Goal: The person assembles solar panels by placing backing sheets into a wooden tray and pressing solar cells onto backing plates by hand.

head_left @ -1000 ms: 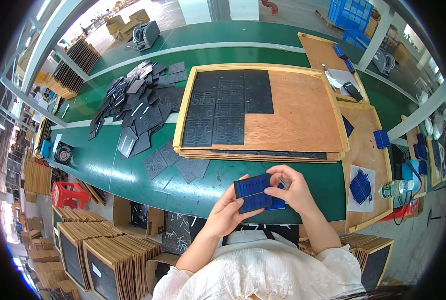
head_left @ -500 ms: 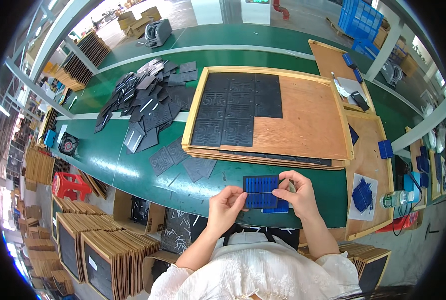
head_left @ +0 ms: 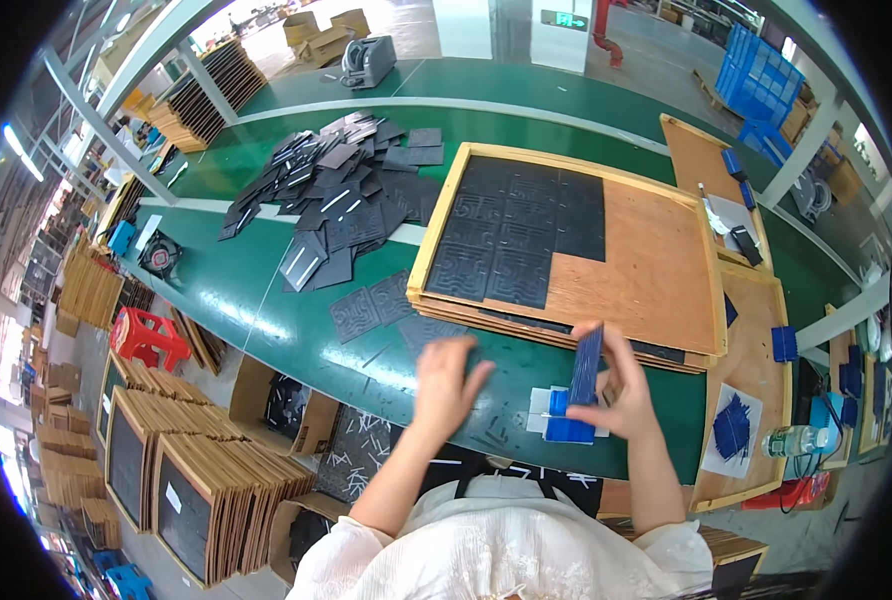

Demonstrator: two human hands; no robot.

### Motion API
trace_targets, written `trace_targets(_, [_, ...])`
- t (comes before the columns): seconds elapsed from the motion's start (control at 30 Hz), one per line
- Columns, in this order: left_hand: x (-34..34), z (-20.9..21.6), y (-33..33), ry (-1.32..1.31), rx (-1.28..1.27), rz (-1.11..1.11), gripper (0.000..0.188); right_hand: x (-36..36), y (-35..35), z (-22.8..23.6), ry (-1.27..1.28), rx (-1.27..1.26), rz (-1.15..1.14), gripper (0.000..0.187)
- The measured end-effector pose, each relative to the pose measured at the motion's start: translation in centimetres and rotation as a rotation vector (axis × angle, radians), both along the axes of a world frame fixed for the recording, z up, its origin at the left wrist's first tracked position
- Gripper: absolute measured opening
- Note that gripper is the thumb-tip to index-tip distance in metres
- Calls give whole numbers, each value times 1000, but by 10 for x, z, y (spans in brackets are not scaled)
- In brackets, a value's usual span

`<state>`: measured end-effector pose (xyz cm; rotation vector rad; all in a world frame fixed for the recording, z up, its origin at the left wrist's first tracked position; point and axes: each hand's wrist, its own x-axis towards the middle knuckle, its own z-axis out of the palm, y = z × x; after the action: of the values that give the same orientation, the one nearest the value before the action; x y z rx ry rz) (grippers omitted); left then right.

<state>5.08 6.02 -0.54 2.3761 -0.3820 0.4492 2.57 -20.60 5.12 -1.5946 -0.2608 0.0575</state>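
Works at a long green table [head_left: 228, 292] with 2 bare hands. Faces a wooden tray [head_left: 656, 270] on top of a low stack, with patterned black squares [head_left: 501, 235] across its left part and bare wood over the rest. Has another wooden tray [head_left: 751, 330] to the right, and a heap of loose black squares [head_left: 351, 200] to the left. Pinches 1 dark blue panel [head_left: 586, 365] in the right hand [head_left: 626, 395], with the thumb near its lower end and the fingers along its right side. Spreads the left hand [head_left: 444, 395] over the table, blurred, thumb wide of the fingers, apart from the panel. Has a white paper [head_left: 716, 462] with blue strips [head_left: 733, 427] on the right-hand tray, near a clear bottle [head_left: 794, 441]. Tilts the panel nearly edge-on above the table's near side. Cannot tell whether it touches the bright blue piece [head_left: 569, 427] just below, beside a small white sheet [head_left: 538, 405].
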Motion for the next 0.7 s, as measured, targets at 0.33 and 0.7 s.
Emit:
trace_targets(0.33, [-24,-16,26,53,-4,47,77,119,-30,13,-337,-779,-196,91])
trace_targets(0.7, [-15,-14,36,196,134,29,101,128,-25,16,-325,-732,-223,86])
